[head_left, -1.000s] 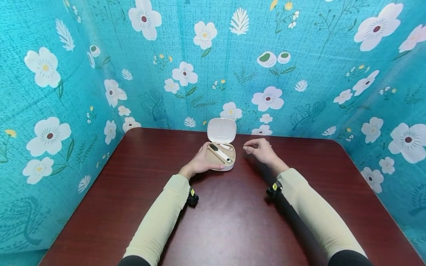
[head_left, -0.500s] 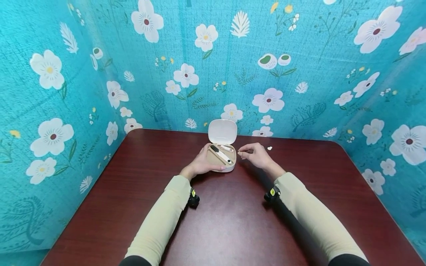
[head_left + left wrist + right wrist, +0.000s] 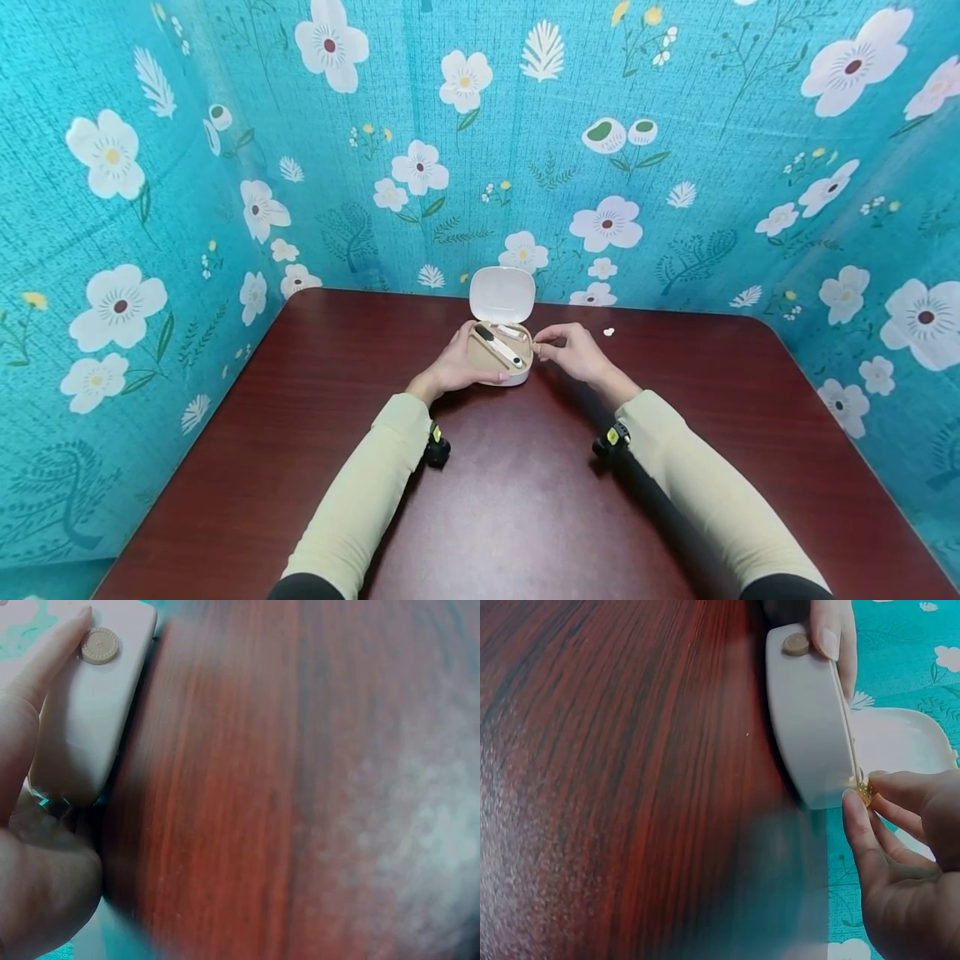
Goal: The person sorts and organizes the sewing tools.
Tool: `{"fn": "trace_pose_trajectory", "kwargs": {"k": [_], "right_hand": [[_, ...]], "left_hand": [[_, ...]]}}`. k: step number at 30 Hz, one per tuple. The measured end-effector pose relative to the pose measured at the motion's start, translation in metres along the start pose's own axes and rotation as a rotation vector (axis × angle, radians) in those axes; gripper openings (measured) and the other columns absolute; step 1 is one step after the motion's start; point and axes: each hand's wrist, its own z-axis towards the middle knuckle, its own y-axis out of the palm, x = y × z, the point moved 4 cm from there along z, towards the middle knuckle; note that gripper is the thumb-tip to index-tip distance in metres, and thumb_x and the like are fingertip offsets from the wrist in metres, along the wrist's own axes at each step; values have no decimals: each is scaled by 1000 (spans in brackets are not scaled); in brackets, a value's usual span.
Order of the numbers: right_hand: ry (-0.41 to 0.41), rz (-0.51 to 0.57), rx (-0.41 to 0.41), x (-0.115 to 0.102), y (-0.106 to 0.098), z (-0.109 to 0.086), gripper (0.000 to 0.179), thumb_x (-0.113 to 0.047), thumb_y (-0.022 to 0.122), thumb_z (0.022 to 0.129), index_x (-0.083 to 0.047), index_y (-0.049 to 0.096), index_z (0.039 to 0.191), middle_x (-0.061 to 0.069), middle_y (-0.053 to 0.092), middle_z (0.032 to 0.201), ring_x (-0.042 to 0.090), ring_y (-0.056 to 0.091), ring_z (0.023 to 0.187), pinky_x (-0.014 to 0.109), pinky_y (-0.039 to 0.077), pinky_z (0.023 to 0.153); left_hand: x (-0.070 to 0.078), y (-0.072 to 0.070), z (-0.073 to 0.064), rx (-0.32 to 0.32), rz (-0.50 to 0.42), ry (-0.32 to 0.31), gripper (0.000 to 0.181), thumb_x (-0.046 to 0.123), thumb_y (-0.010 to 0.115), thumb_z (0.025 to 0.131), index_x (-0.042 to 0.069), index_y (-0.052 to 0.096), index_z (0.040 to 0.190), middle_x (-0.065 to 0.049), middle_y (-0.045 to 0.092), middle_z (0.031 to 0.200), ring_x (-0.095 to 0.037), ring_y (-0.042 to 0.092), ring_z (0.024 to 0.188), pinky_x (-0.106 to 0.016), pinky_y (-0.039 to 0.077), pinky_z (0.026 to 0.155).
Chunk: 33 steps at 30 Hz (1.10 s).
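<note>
On the table, a white case (image 3: 513,380) stands with its lid (image 3: 502,293) raised at the back. Its beige insert holds a white tool with a dark bristled end (image 3: 500,346), lying diagonally, and a smaller white piece (image 3: 512,332) behind it. My left hand (image 3: 452,365) grips the case from the left, thumb along the front near a round beige button (image 3: 100,646). At the case's right rim, my right hand (image 3: 576,350) pinches a small gold glittery piece (image 3: 865,793) between thumb and fingertips. The gold piece is at the rim; its exact shape is unclear.
A tiny white object (image 3: 608,332) lies on the dark red-brown table (image 3: 495,500) behind my right hand. A blue flowered cloth (image 3: 420,242) hangs along the back and both sides of the table.
My right hand has moved left, bringing its pinched fingers from beside the case to its right rim. The tiny white object behind it has come into clearer view. My left hand keeps its grip.
</note>
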Motion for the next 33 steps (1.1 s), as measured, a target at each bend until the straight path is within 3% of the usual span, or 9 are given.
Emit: {"fn": "trace_pose_trajectory", "kwargs": {"k": [8, 16, 20, 26, 33], "right_hand": [[-40, 9, -19, -20, 5, 5, 19, -3, 71, 93, 2, 75, 111, 15, 75, 106, 29, 72, 90, 31, 55, 75], [-159, -147, 9, -44, 21, 19, 19, -4, 73, 93, 0, 76, 110, 13, 74, 108, 26, 72, 98, 44, 58, 86], [-234, -202, 5, -53, 32, 23, 18, -3, 73, 93, 3, 76, 110, 16, 74, 107, 27, 73, 96, 42, 59, 86], [-276, -242, -4, -61, 45, 27, 16, -2, 75, 90, 3, 76, 105, 14, 75, 101, 24, 73, 90, 40, 59, 82], [-289, -280, -33, -69, 57, 33, 10, -5, 75, 90, -1, 77, 99, 10, 74, 95, 21, 70, 86, 38, 57, 80]], "left_hand": [[0, -1, 1, 0, -15, 10, 107, 36, 96, 68, 13, 32, 151, -10, 44, 141, -26, 47, 125, -44, 37, 109], [0, -1, 4, 6, 2, 8, 107, 39, 96, 69, 15, 32, 152, -8, 44, 137, -24, 48, 121, -41, 40, 105], [0, -1, 3, 6, 11, 4, 107, 42, 96, 68, 17, 33, 151, -8, 45, 135, -24, 49, 118, -41, 41, 103], [-3, 0, 3, -9, 1, -12, 110, 41, 97, 67, 15, 32, 152, -8, 45, 135, -25, 50, 116, -41, 41, 102], [-1, 0, 2, -18, -6, -23, 113, 42, 96, 67, 18, 28, 154, -9, 39, 147, -24, 44, 130, -43, 36, 111]]}}
